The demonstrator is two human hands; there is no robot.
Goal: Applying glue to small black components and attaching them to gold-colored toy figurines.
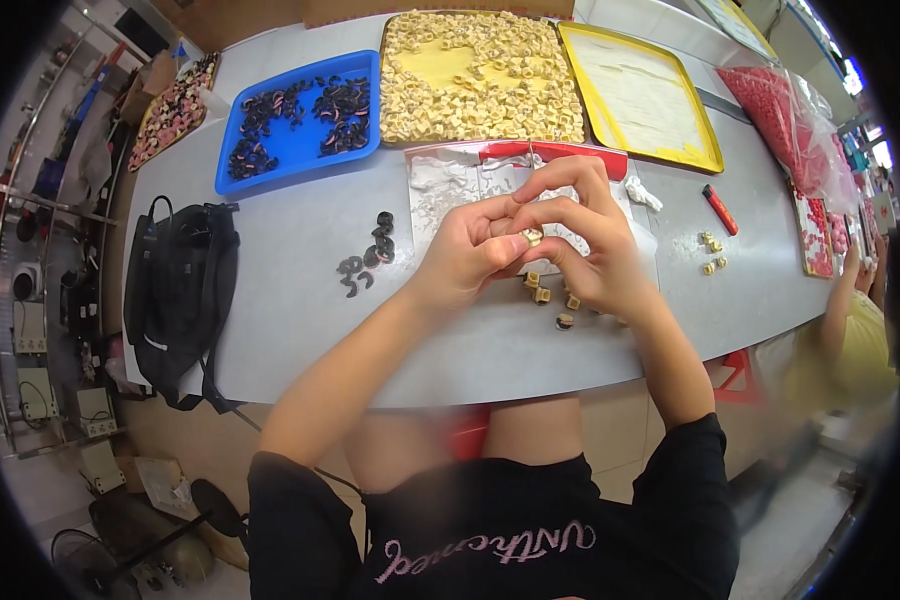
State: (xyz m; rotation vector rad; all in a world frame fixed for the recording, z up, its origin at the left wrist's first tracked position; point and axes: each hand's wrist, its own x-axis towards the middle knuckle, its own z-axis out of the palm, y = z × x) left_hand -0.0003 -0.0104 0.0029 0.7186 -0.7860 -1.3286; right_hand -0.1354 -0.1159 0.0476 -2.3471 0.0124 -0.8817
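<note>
Above the table's middle my left hand [470, 252] and my right hand [592, 235] meet, fingertips pinched together around a small cream-coloured piece [533, 238]. Fingers hide most of it. Under my right hand, several small cream-and-black pieces [540, 294] lie on the grey table [450, 365]; one with a dark side [565, 321] is nearest the front edge. Several black curved pieces [381, 245] lie left of my left hand. Behind my hands is a white sheet [425, 205] with grey smears, a red strip [612, 162] along its far side, and a white crumpled lump [643, 194] beside it.
Along the back stand a blue tray [295, 165] of black pieces, a tray of cream pieces [480, 115] and a yellow-rimmed tray [708, 150]. A black bag [182, 290] lies left. Right are a red tube [720, 210], a plastic bag of red pieces [782, 125] and another person [855, 335].
</note>
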